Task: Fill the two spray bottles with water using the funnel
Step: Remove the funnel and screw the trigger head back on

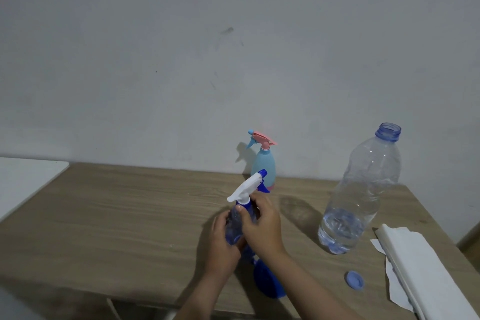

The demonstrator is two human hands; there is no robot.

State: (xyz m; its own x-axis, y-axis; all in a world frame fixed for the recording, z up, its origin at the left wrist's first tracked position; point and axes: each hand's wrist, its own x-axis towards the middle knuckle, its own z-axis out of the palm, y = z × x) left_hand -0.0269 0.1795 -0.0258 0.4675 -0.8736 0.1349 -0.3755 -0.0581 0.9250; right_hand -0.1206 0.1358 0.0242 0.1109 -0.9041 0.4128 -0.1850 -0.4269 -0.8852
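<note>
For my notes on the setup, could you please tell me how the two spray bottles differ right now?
The blue spray bottle is see-through with a white-and-blue trigger head; the light blue spray bottle is opaque with a pink-and-blue one. The blue spray bottle is held above the table, the left hand around its body and the right hand at its neck; the light blue spray bottle stands untouched by the wall. Both have their trigger heads on.

Dim, flat indoor light left soft shadows to the left of objects; the picture was slightly blurred, edges bowed.
</note>
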